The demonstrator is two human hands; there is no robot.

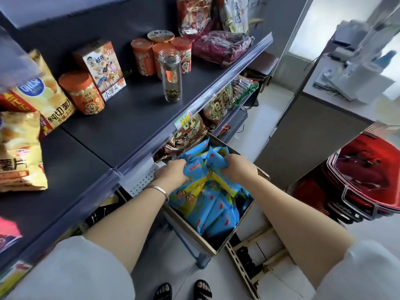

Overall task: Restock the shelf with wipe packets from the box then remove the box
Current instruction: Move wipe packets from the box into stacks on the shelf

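- Cardboard box (218,241) sits low in my head view, open at the top. It is just in front of the lower shelves and beneath the front rail of the dark shelf (129,118). A grey-blue leg (203,259) shows under its near corner.
- Blue packets (216,204) with yellow edges fill the box in a loose heap, some on end and some tipped over.
- I see the left hand (171,173) at the far left of the heap, fingers curled down into the packets and gripping a few. A silver bangle (159,190) sits on that wrist.
- I see the right hand (237,167) close beside it, fingers likewise curled round a clutch of packets at the top of the pile.
- Every packet I can make out is in the box or in those two hands.
- On the dark shelf I count a clear bottle (171,75) standing upright near the front, and orange tubs (82,92) behind and to its left. There is a printed carton (101,70) between the tubs and chip bags (19,152) at the far left.
- Brown snack bags (190,135) lie on the lower shelf, just beyond the box.
- Red baskets (363,176) are stacked on the floor at the right, beside a grey counter (313,135).
- Black sandals (181,290) show at the bottom edge.
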